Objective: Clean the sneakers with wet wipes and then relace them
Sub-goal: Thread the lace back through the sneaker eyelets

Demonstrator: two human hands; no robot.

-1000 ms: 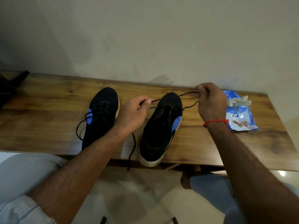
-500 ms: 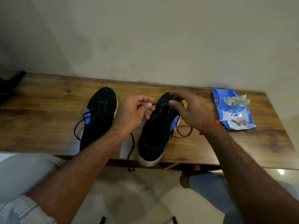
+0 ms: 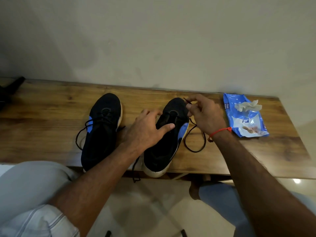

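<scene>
Lace (image 3: 195, 141) of the right sneaker (image 3: 164, 139) is pinched at its tip between thumb and fingers of my right hand (image 3: 203, 115), just above the toe of this sneaker. From my fingers it drops in a loop on the bench (image 3: 42, 120), beside my wrist. My left hand (image 3: 147, 130) lies spread and released on the same sneaker, fingertips touching its eyelets. The left sneaker (image 3: 100, 130), already laced, stands beside my left forearm. The wipes pack (image 3: 246, 117), with a crumpled wipe (image 3: 248, 106) on it, lies to the right of my right hand, apart.
</scene>
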